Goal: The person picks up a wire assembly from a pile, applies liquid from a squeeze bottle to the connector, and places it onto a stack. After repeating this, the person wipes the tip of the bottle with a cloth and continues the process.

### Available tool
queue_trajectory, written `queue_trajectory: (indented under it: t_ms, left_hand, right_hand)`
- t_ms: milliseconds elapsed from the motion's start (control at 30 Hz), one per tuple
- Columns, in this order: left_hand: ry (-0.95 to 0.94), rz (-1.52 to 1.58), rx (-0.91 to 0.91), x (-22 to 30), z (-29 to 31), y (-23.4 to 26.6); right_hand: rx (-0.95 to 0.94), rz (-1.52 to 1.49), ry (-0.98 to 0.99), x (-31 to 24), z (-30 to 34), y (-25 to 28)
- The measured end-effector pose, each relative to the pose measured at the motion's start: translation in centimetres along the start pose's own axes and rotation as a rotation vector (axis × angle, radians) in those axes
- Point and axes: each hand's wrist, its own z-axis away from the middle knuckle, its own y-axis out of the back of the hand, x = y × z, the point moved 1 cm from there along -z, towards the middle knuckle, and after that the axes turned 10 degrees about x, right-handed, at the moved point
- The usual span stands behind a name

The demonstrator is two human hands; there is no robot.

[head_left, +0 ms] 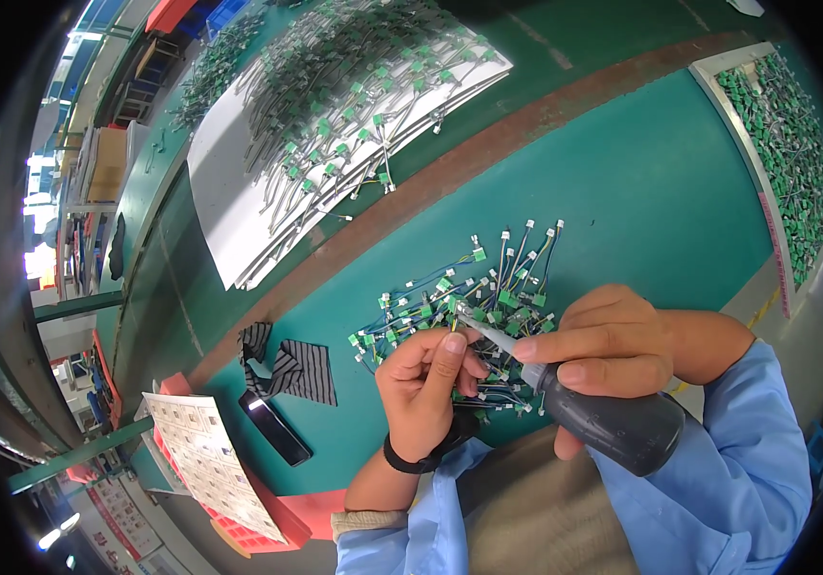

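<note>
In my right hand [613, 345] is a dark squeeze bottle [613, 422] with a tapered pale nozzle [490, 333], tilted so that its tip points left. My left hand [428, 376] pinches a small wire harness with a green connector [454, 305] between thumb and forefinger. The nozzle tip is at or very near this connector; whether they touch I cannot tell. Around and beyond both hands lies a loose pile of similar wire harnesses [512, 278], with green blocks, white plugs and thin coloured wires. My fingers hide part of the pile.
A striped cloth [304, 372] and a black phone [275, 429] lie on the green table [641, 192] to the left. Stacked white sheets [224, 206] bear many harnesses at the far side. A tray [752, 144] full of green parts stands far right. A printed sheet [205, 450] covers a red crate.
</note>
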Motion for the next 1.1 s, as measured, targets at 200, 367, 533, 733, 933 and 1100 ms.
queue_trajectory:
  t_ms: [200,367,533,733,933,1100]
  left_hand:
    - [-0.009,-0.012,-0.020,-0.27,0.01,0.28]
    - [-0.001,-0.011,-0.011,-0.09,0.05,0.15]
    - [0.008,-0.017,0.027,0.02,0.08,-0.16]
    - [0.005,-0.002,0.031,0.00,0.07,-0.13]
    - [0.008,0.007,0.025,-0.04,0.08,0.09]
    - [0.052,0.048,0.039,0.56,-0.16,0.36]
  right_hand:
    - [-0.007,-0.022,0.006,0.13,-0.08,-0.14]
    - [-0.006,-0.012,0.004,0.02,0.00,0.05]
    - [0.008,-0.018,0.010,0.08,0.08,-0.01]
    - [0.006,-0.005,0.020,0.13,0.13,0.08]
    - [0.000,0.013,0.032,0.31,0.07,-0.13]
    - [0.011,0.008,0.045,0.35,-0.17,-0.32]
